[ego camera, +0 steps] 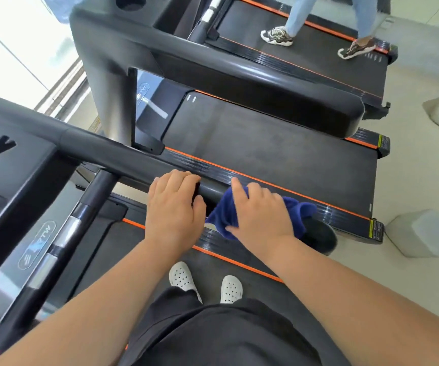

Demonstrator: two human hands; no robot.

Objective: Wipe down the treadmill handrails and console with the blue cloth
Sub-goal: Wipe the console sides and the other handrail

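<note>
The blue cloth (300, 210) is lying draped over the treadmill handrail (123, 157) near its end, with the right hand (260, 215) clutching it there. Just beside it, the left hand (173, 207) is gripping the bare handrail. The motor cover logo (37, 245) is showing "TW".

Seen through my remote feed: an oval badge (37, 244) on the front hood of the near treadmill (62, 207) reads, as best I can tell, "ARTW". A matching badge (143, 91) on the next treadmill (265, 143) is blurred, and the yellow stickers (383, 142) at its rear end are illegible.
</note>
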